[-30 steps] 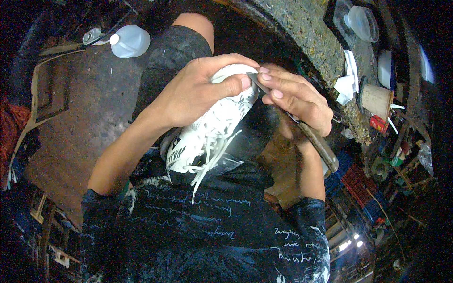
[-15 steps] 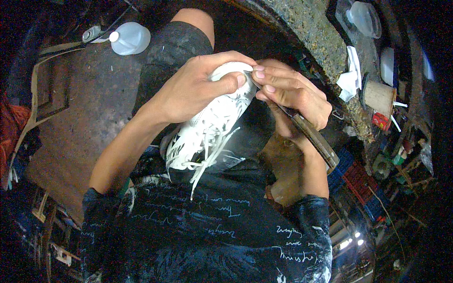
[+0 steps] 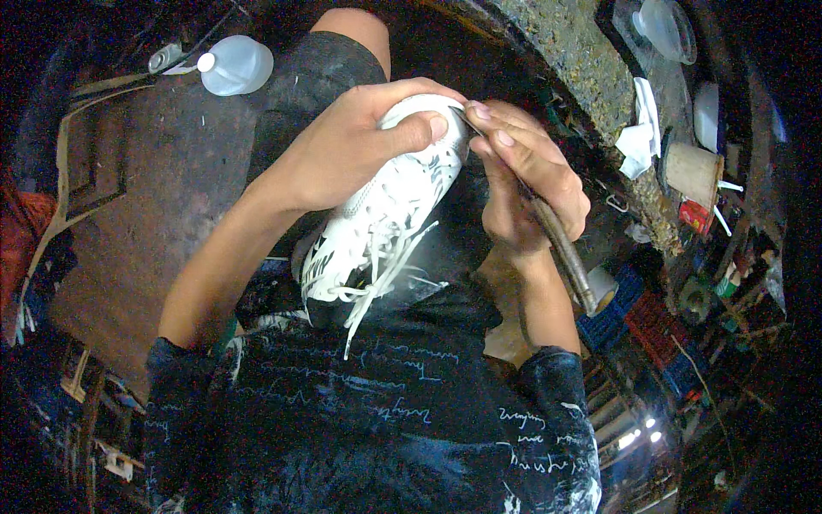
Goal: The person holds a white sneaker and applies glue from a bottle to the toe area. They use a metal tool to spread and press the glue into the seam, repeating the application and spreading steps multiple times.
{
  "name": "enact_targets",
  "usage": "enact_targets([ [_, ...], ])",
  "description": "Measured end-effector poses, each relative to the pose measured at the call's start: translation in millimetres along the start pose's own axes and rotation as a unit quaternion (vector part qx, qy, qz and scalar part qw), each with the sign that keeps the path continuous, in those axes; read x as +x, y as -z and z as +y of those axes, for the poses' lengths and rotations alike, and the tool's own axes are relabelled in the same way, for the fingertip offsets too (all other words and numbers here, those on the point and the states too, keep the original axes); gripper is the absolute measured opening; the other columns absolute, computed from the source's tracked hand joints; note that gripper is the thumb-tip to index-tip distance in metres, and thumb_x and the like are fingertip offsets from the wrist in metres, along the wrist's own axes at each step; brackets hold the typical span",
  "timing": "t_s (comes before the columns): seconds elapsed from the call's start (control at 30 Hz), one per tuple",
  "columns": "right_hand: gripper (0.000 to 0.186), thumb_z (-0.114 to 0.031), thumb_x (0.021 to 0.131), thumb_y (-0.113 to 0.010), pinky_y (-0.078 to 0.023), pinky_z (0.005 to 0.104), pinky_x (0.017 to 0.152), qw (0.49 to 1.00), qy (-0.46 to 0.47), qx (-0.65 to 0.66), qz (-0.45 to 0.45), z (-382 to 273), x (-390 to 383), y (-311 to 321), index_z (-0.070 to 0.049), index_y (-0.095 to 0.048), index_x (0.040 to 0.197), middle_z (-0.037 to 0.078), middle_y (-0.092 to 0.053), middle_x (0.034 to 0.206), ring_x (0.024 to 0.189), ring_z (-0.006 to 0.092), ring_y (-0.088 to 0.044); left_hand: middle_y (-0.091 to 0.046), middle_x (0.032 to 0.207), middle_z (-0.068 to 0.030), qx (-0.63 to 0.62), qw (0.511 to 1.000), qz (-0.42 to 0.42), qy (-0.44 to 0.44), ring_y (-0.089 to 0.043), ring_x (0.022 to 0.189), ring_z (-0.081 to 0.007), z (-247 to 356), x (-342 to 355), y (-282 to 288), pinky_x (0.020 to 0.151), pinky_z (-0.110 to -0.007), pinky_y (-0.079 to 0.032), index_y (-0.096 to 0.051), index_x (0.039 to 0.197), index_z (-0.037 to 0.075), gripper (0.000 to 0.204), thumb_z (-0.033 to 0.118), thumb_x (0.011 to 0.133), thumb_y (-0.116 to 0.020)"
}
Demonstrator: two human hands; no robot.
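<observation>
A white sneaker (image 3: 364,210) with dark markings and loose white laces rests over my lap, its toe pointing away from me. My left hand (image 3: 342,146) is closed round the toe end, thumb on the upper and fingers over the sole's rim. In my right hand (image 3: 535,176) is a knife (image 3: 563,244), its long wooden handle slanting down to the right. The narrow metal blade lies against the right side of the toe, at the sole's edge. My right fingertips press close beside it and partly hide the blade.
A whitish plastic jug (image 3: 238,67) stands at the far left on a brown board (image 3: 163,180). Along the right runs a rough stone-like ledge (image 3: 569,73) with white crumpled material (image 3: 635,150) on it. Beyond are a beige cylinder (image 3: 690,171), a clear container (image 3: 666,32) and blue-red crates (image 3: 646,321).
My right hand has shifted slightly left, and the knife's handle has rolled and steepened. The sneaker and my left hand have moved only a little.
</observation>
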State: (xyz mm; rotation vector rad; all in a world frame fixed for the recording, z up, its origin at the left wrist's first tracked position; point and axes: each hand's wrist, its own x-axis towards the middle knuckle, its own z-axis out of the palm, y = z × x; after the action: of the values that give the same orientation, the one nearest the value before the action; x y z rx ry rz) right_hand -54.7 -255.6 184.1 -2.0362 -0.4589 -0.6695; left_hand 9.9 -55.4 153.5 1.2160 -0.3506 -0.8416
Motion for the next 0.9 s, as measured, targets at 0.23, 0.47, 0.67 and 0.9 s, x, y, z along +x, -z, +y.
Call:
enact_targets([
  [0.23, 0.017, 0.006, 0.085, -0.084, -0.064, 0.0397, 0.082, 0.989, -0.105, 0.030, -0.098, 1, 20, 17, 0.000, -0.071, 0.095, 0.018, -0.080, 0.097, 0.092, 0.0297, -0.081, -0.072, 0.105, -0.0030, -0.010, 1.000, -0.004, 0.020, -0.065, 0.096, -0.0096, -2, 0, 1, 0.085, -0.028, -0.053, -0.066, 0.134, 0.000, 0.037, 0.027, 0.109, -0.061],
  [0.47, 0.018, 0.010, 0.085, -0.081, -0.063, 0.0431, 0.090, 0.965, -0.165, 0.071, -0.189, -3, 39, 26, 0.006, -0.070, 0.100, 0.026, -0.079, 0.102, 0.100, 0.0341, -0.079, -0.072, 0.108, -0.0030, -0.076, 0.994, -0.006, 0.074, -0.067, 0.096, -0.0082, -1, -4, 1, 0.085, -0.026, -0.054, -0.066, 0.135, 0.001, 0.036, 0.024, 0.109, -0.061],
  [0.67, 0.017, 0.006, 0.082, -0.085, -0.065, 0.0464, 0.089, 0.991, -0.034, 0.120, -0.046, 1, 24, 13, 0.002, -0.073, 0.094, 0.020, -0.080, 0.100, 0.095, 0.0367, -0.079, -0.074, 0.116, -0.0083, -0.137, 0.989, -0.005, 0.048, -0.071, 0.102, -0.0132, 16, -10, 9, 0.089, -0.028, -0.056, -0.064, 0.139, -0.002, 0.040, 0.021, 0.107, -0.061],
  [0.9, 0.023, -0.017, 0.110, -0.060, -0.065, 0.0592, 0.092, 0.955, -0.171, 0.223, 0.096, -20, -9, -30, -0.002, -0.050, 0.125, 0.031, -0.068, 0.124, 0.109, 0.0459, -0.072, -0.074, 0.122, -0.0153, -0.121, 0.990, 0.020, -0.071, -0.072, 0.112, -0.0211, 23, -20, 25, 0.100, -0.036, -0.057, -0.061, 0.140, -0.004, 0.057, 0.034, 0.098, -0.072],
])
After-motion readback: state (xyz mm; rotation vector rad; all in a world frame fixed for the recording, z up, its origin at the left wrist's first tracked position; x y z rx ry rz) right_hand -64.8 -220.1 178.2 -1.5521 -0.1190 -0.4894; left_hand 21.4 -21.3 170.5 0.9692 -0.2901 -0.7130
